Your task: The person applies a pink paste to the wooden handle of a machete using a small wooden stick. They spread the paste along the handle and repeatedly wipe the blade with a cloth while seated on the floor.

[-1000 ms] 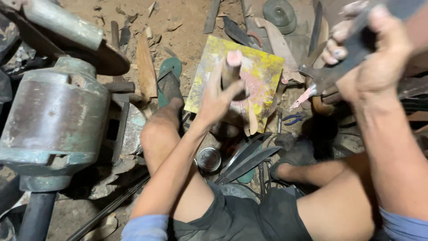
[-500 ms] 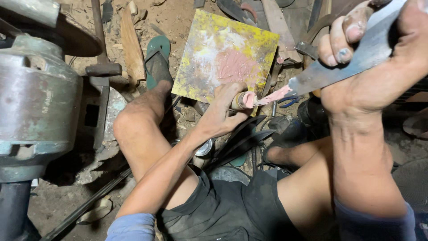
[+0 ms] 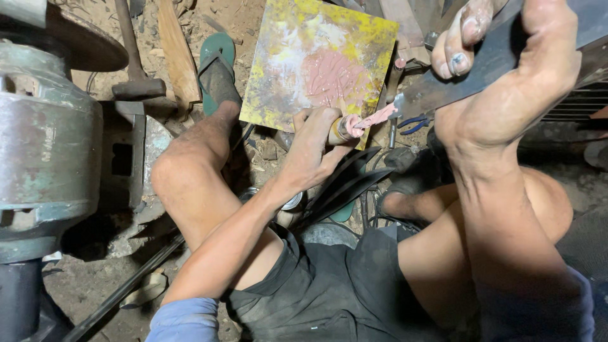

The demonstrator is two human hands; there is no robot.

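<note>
My right hand (image 3: 506,82) grips a long dark metal blade (image 3: 443,92) that slants down to the left. My left hand (image 3: 313,149) holds a short wooden-handled tool (image 3: 345,128) whose tip carries pink paste (image 3: 379,116) and touches the blade's lower end. Just behind them lies a yellow-stained square board (image 3: 285,76) smeared with the same pink paste in its middle. Below my left hand several more dark blades (image 3: 345,187) lie fanned out between my bare legs.
A large grey-green motor housing (image 3: 44,139) fills the left edge. A hammer (image 3: 130,57) and a wooden plank (image 3: 177,54) lie on the dirt floor behind my left foot in a green sandal (image 3: 215,54). Blue-handled pliers (image 3: 411,123) rest beside the board.
My left hand has come off the yellow board with paste on the tool and moved to the blade's end. The right hand with the blade has risen closer to the camera.
</note>
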